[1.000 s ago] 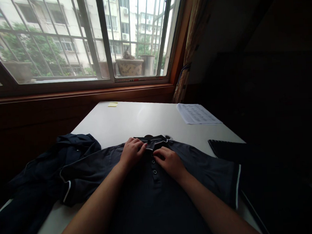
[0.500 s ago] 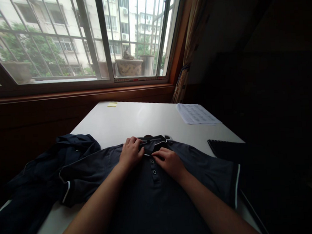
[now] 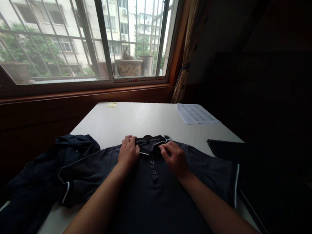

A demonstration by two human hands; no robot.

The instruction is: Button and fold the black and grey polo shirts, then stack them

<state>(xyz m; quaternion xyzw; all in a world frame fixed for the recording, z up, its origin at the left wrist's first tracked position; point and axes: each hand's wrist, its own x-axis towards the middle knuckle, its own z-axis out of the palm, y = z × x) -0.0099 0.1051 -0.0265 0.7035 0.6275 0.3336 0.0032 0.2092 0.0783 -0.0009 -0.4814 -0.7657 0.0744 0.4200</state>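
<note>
A dark polo shirt lies front up and spread out, its short sleeves edged with white piping. Its collar, also white-edged, stands above a placket with several ringed buttons. My left hand rests on the left side of the collar with its fingers curled over the edge. At the right collar flap, my right hand has thumb and fingertips pinched together on the edge of the fabric. The fingertips of both hands are partly hidden.
Bunched dark clothing lies left on the white table. A yellow sticky note is near the far edge. Printed papers and a dark spiral notebook lie right. Round objects show behind the collar.
My right hand has moved right and slightly up, from the top of the placket to the right collar flap. My left hand has shifted slightly up and left, uncovering the left collar flap.
</note>
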